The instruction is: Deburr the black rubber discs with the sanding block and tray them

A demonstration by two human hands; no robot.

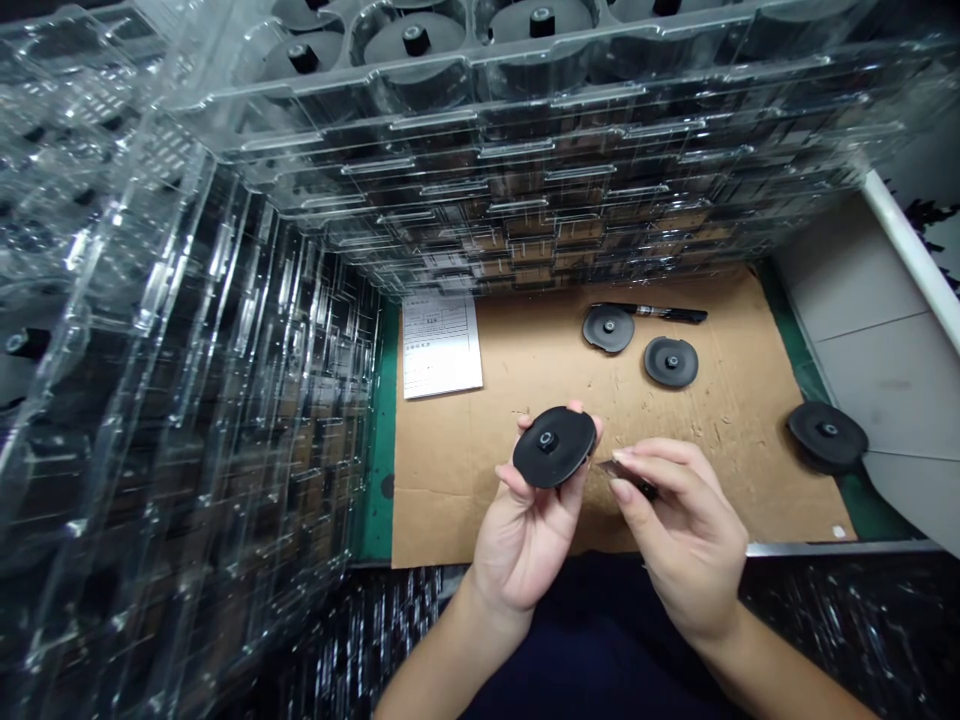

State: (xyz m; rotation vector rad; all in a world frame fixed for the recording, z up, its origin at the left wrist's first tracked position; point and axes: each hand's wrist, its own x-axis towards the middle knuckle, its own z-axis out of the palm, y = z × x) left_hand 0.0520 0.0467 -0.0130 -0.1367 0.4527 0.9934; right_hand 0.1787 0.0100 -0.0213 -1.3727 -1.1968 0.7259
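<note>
My left hand grips a round black disc by its rim, its raised centre hub facing up towards me. Close to the disc's right edge, my right hand pinches a small dark blade between thumb and fingers. The blade's tip points at the rim; whether it touches, I cannot tell. On the cardboard sheet beyond my hands lie two similar discs, one left and one right. A black marker pen lies behind them.
Stacked clear plastic trays wall off the back, with black discs in the top one. More trays rise on the left. A printed paper lies at the back left. Several discs are stacked at the right by a pale panel.
</note>
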